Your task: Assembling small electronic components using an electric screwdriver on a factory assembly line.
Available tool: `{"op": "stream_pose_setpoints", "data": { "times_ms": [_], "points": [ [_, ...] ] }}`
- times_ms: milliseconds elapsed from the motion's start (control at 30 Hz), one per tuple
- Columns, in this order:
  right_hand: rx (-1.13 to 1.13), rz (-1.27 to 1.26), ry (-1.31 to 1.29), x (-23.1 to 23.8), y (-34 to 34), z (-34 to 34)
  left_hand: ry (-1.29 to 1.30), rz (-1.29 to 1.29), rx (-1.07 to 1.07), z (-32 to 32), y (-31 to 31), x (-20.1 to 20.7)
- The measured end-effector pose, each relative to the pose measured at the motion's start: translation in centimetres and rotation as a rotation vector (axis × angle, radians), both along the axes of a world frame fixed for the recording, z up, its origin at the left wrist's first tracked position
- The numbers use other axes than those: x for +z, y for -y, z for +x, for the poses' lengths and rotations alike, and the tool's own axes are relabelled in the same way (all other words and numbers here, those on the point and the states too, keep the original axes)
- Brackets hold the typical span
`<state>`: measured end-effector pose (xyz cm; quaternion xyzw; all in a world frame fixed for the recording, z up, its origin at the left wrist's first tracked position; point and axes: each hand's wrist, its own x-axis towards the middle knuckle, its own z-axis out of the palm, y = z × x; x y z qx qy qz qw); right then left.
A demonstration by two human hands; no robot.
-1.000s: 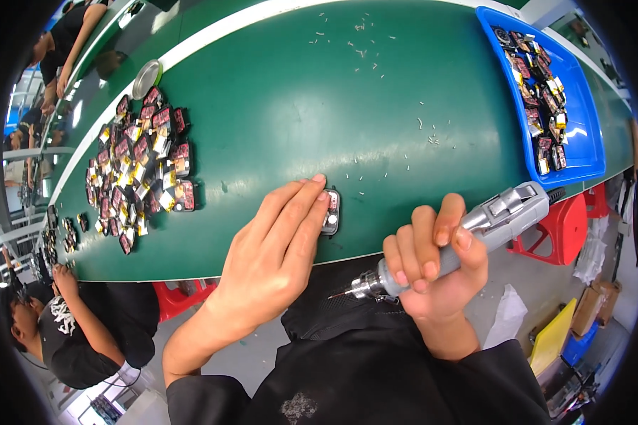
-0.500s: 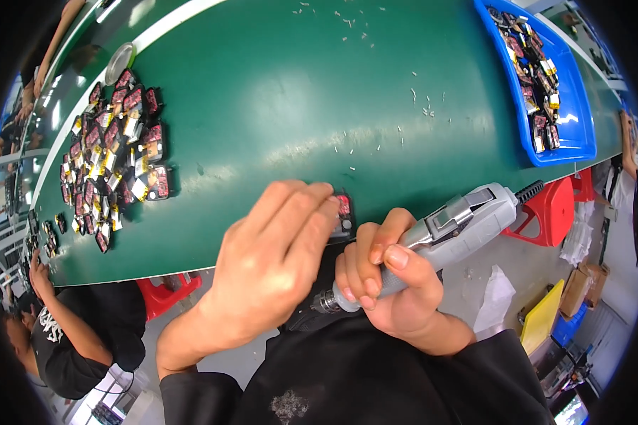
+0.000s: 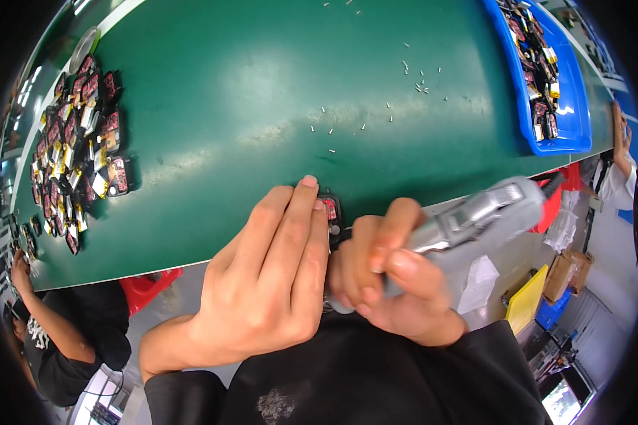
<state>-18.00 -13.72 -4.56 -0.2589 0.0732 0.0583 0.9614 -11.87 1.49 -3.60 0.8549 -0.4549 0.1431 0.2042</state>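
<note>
A small black module with a pink-red face (image 3: 329, 207) lies near the table's front edge. My left hand (image 3: 266, 273) reaches over its left side, fingers stretched out and close together, fingertips against or just beside it; the thumb is hidden. My right hand (image 3: 400, 276) is wrapped round a grey electric screwdriver (image 3: 468, 216), with motion blur on both. The tool slants down to the left, its cable end at the upper right. Its tip is hidden behind my hands, so I cannot tell whether it touches anything.
Several similar modules with silver-and-yellow parts (image 3: 71, 152) are heaped at the table's left. A blue tray (image 3: 576, 106) with more stands at the far right. Small silver screw-like pieces (image 3: 422, 88) lie scattered across the green table (image 3: 227, 85). Another person (image 3: 64, 340) sits at the left.
The view has shifted, so the heap and tray sit further left in it. My left hand's fingers have straightened beside the module. The screwdriver is now blurred by movement.
</note>
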Motion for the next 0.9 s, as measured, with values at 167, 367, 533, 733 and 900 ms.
{"op": "stream_pose_setpoints", "data": {
  "times_ms": [167,367,533,733,900],
  "points": [
    [0.023,-0.219,0.301,3.1,4.8,3.0,-0.225,0.071,-0.009,-0.9,-0.3,1.5],
    [0.042,-0.339,0.452,4.2,6.5,6.4,0.015,0.106,-0.029,-0.8,-0.1,0.2],
    [0.056,-0.406,0.404,4.0,6.2,7.0,-0.044,0.116,-0.03,-1.1,-0.4,0.4],
    [0.05,-0.437,0.404,3.7,6.0,7.2,-0.047,0.112,-0.058,-0.6,-0.6,0.3],
    [0.086,-0.46,0.412,3.7,5.9,7.5,-0.047,0.092,-0.071,-0.5,-0.7,0.0]
  ]
}}
